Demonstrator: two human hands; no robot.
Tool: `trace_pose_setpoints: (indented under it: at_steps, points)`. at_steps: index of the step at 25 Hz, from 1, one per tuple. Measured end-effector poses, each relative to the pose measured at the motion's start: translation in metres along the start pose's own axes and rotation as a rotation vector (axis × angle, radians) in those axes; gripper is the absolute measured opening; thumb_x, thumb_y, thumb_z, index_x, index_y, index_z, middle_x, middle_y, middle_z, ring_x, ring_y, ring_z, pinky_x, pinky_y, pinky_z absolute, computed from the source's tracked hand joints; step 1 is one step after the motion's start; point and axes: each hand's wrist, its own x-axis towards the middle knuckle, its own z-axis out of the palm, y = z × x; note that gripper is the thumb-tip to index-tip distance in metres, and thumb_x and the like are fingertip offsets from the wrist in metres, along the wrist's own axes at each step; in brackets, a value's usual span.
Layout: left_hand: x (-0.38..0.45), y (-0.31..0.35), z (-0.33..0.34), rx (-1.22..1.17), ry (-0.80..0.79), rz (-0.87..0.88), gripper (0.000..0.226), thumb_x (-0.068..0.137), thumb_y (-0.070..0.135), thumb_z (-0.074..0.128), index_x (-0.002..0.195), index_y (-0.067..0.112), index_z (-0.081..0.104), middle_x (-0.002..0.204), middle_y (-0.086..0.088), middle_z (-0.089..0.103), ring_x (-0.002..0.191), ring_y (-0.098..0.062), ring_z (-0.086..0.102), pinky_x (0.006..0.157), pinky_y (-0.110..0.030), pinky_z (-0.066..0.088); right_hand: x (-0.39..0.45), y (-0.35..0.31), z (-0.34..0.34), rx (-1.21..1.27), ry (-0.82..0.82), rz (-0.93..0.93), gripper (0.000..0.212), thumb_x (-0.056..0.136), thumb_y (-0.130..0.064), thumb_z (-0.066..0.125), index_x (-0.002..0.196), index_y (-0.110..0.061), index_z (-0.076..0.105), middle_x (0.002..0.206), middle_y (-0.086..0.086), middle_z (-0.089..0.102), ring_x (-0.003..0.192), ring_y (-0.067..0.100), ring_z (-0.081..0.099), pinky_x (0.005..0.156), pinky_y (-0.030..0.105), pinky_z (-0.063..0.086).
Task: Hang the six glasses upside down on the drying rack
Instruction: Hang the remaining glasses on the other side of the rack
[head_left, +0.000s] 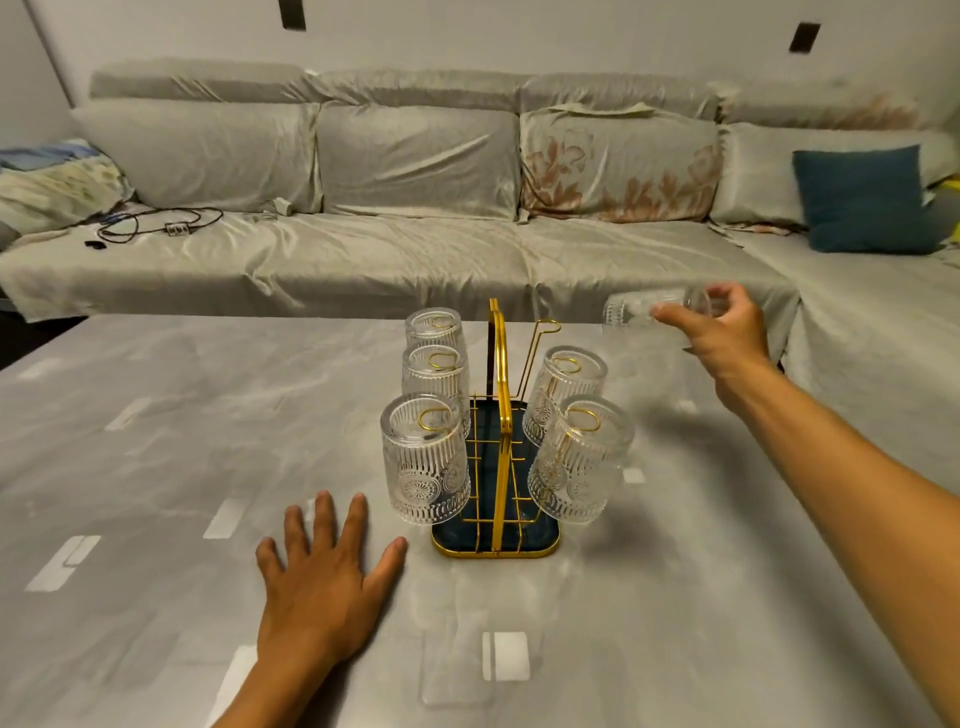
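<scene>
A gold wire drying rack (500, 415) with a dark blue tray base stands mid-table. Several ribbed clear glasses hang upside down on its prongs: three on the left side, the nearest one (425, 458) largest in view, and two on the right, the nearer one (581, 457). The far right prong (545, 328) is bare. My right hand (727, 327) is raised to the right of the rack and grips another glass (647, 310) by its base, held sideways with its mouth pointing left. My left hand (324, 566) lies flat on the table, fingers spread, left of the rack's base.
The grey marbled table (156, 441) reflects ceiling lights. Behind it runs a long sofa (363, 249) under grey covers, with a teal cushion (862, 200) at the right and a cable and power strip (171, 226) at the left.
</scene>
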Motion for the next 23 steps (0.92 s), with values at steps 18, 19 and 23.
trace_pose_setpoints:
  at_steps: [18,19,23]
  points:
    - [0.000,0.005,-0.007,-0.015,-0.044,-0.031,0.084,0.077,0.080,0.003,0.151,0.040,-0.005,0.163,-0.002,-0.012,0.148,-0.030,-0.015,0.115,-0.055,-0.006,-0.005,-0.057,0.093,-0.461,-0.158,-0.408,0.060,0.063,-0.052,0.076,0.111,-0.022,0.057,0.113,0.007,0.064,0.102,0.028,0.056,0.077,0.036,0.047]
    - [0.001,0.006,-0.007,-0.013,-0.046,-0.030,0.084,0.077,0.080,0.002,0.151,0.040,-0.005,0.163,-0.002,-0.013,0.148,-0.030,-0.015,0.115,-0.055,-0.007,-0.005,-0.054,0.095,-0.478,-0.168,-0.401,0.059,0.063,-0.049,0.077,0.112,-0.022,0.057,0.113,0.008,0.064,0.103,0.029,0.056,0.078,0.036,0.048]
    - [0.001,0.005,-0.006,-0.012,-0.045,-0.036,0.089,0.071,0.082,-0.006,0.150,0.041,-0.007,0.163,-0.001,-0.014,0.148,-0.030,-0.016,0.116,-0.055,-0.007,-0.007,-0.043,0.108,-0.490,-0.226,-0.296,0.052,0.064,-0.032,0.079,0.109,-0.021,0.056,0.112,0.006,0.063,0.093,0.023,0.055,0.070,0.031,0.044]
